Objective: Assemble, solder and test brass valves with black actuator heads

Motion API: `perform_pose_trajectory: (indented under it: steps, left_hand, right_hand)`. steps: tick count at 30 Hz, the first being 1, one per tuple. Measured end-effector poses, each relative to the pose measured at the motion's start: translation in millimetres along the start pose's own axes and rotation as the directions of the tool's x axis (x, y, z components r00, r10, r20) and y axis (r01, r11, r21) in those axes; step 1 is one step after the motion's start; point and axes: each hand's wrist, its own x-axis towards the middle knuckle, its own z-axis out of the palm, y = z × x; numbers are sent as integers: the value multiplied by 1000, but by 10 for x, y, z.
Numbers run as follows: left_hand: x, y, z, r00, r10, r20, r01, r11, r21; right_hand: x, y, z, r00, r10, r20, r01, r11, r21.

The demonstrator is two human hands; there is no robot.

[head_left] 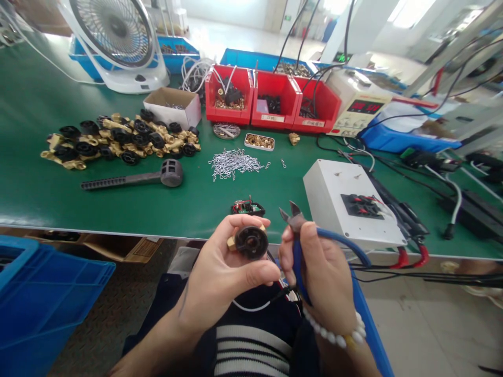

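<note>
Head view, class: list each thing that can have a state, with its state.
Blue-handled cutters: jaws apart, in right grip
Brass-and-black fitting: held in left grip
Power supply: on, red digits lit
Fan: standing; running or not, cannot tell
Small carton: open-topped
Red bins: open, holding parts
Wire clips: loose, mostly piled
Brass fittings: heaped
Mallet-like tool: lying flat
Circuit board: uncovered

Blue-handled cutters, black-and-gold fitting, green tabletop, red bins
</note>
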Motion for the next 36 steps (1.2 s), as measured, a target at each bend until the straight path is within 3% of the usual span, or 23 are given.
perform_pose_trajectory:
  steps: [3, 7, 9, 12, 14, 17, 20, 23, 26, 31, 36]
  left_hand:
    - [4, 15, 23, 999, -22, 32, 24, 999, -46]
    - [-2, 44, 35, 999, 1, 48, 1, 1000, -23]
    - [-6, 50, 35, 999, 19, 42, -20, 1000, 23]
    - [-12, 45, 40, 996, 85, -18, -80, 982, 171]
    - [-17, 36, 44, 987, 144, -65, -119, 947, 298]
    - [-21, 20, 42, 972, 221, -77, -165, 880, 445]
    - [-13, 12, 29, 960, 279, -22, -218, 795, 566]
    - [2, 21, 18, 941, 336, 46, -284, 707, 647]
    - [-4, 50, 20, 947, 314, 61, -280, 724, 631]
    - [-51, 86, 25, 980, 191, 58, -190, 803, 564]
    - [-47, 87, 5, 950, 307, 53, -265, 704, 659]
  right_hand:
    - [344, 177, -177, 998, -44, -52, 25, 947, -321]
    - [697, 473, -362, 990, -69, -124, -23, 784, -621]
    - [727, 507, -383, 978, -175, -116, 36, 683, -730]
    - [557, 325, -322, 916, -399, -30, 222, 567, -793]
    - [355, 108, -248, 892, -445, 73, 363, 611, -703]
    - [78, -180, -151, 881, -398, 256, 471, 697, -540]
    - [-37, -305, -118, 857, -334, 392, 510, 658, -554]
    - [-19, -308, -127, 817, -380, 433, 576, 570, -586]
    - [19, -281, -136, 789, -439, 430, 614, 585, -530]
    - [-7, -276, -135, 877, -329, 349, 450, 818, -359]
    - [-86, -338, -141, 933, -198, 302, 316, 852, -417]
